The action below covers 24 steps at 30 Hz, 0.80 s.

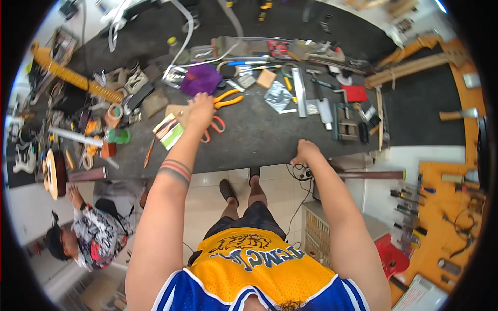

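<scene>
Two bare hands are reaching over a dark workbench (254,142). The right hand (307,151) is resting at its front edge, thumb and fingers apart. The left hand (201,109) is extending farther in, its fingers bending down beside a tan flat piece (173,110); whether they are gripping anything I cannot tell. Orange-handled pliers (228,103) are lying just right of those fingers, red-handled scissors (222,124) are lying nearer the edge, beside the wrist, and a purple cloth (199,78) is spreading just beyond. Bare bench is stretching between the scissors and the right hand, while tools are crowding the far side and both ends. Among containers, a grey bottle (324,110) with a white cap is lying right of a metal straightedge (299,93), its contents hidden. Below the bench, a slatted beige crate (316,228) is standing toward the right; its contents are too unclear to tell.
</scene>
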{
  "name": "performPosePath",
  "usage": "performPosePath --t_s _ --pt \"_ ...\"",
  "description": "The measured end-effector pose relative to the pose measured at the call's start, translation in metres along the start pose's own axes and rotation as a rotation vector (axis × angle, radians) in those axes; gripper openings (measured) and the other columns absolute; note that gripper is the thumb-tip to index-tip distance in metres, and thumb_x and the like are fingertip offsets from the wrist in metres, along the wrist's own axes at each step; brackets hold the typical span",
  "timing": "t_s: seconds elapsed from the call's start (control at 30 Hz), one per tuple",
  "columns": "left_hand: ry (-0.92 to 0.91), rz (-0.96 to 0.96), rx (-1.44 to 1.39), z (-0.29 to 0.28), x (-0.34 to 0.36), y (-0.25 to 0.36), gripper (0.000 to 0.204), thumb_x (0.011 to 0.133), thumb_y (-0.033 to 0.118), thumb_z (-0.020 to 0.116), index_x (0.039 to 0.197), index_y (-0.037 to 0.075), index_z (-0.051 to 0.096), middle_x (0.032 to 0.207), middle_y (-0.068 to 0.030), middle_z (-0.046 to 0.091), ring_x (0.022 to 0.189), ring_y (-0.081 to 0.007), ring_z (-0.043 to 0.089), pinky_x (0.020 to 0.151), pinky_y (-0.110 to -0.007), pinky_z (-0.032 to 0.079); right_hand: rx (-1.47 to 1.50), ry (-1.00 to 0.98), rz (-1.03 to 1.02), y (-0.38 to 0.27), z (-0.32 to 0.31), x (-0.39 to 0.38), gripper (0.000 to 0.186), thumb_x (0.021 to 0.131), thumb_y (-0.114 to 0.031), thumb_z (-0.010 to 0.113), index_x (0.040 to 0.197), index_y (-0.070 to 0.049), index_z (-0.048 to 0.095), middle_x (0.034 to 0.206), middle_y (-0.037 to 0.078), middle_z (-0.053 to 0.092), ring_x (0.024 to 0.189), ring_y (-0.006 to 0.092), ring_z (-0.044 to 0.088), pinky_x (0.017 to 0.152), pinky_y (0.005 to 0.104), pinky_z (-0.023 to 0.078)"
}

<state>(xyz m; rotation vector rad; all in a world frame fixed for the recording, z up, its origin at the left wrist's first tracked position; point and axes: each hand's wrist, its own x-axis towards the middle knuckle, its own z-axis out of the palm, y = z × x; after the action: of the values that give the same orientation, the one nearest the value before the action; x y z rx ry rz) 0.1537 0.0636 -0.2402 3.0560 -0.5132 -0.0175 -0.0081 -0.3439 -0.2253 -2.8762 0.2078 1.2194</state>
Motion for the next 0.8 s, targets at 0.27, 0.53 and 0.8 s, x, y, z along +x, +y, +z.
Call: performPosePath --t_s 0.27,0.53,0.8 --pt "0.082 0.091 -0.169 -0.059 -0.038 0.071 0.022 0.094 0.02 0.077 0.106 0.006 0.065 0.097 -0.015 0.075 0.099 -0.037 0.072 0.091 -0.055 0.046 0.227 0.354 -0.012 0.008 0.05 -0.047 0.083 0.084 -0.035 0.092 0.149 -0.003 0.051 0.141 0.019 0.059 0.135 0.0378 0.059 0.113 0.0529 0.048" --pt "-0.24 0.711 -0.403 -0.166 -0.025 0.211 0.017 0.094 0.015 0.076 0.104 0.004 0.068 0.102 -0.0163 0.075 0.101 -0.0384 0.073 0.09 -0.052 0.054 0.657 0.777 -0.562 -0.004 -0.009 -0.104 0.079 0.093 -0.032 0.084 0.155 -0.001 0.046 0.156 0.022 0.053 0.141 0.0426 0.056 0.117 0.0525 0.045" --pt "-0.296 0.302 -1.048 -0.187 0.046 0.293 0.051 0.098 0.014 0.074 0.144 0.001 0.056 0.125 -0.0234 0.075 0.113 -0.0397 0.073 0.098 -0.048 0.057 0.972 0.382 -0.632 0.122 -0.11 -0.078 0.063 0.1 -0.031 0.079 0.146 0.0 0.05 0.136 0.025 0.063 0.126 0.0356 0.066 0.106 0.0436 0.052"
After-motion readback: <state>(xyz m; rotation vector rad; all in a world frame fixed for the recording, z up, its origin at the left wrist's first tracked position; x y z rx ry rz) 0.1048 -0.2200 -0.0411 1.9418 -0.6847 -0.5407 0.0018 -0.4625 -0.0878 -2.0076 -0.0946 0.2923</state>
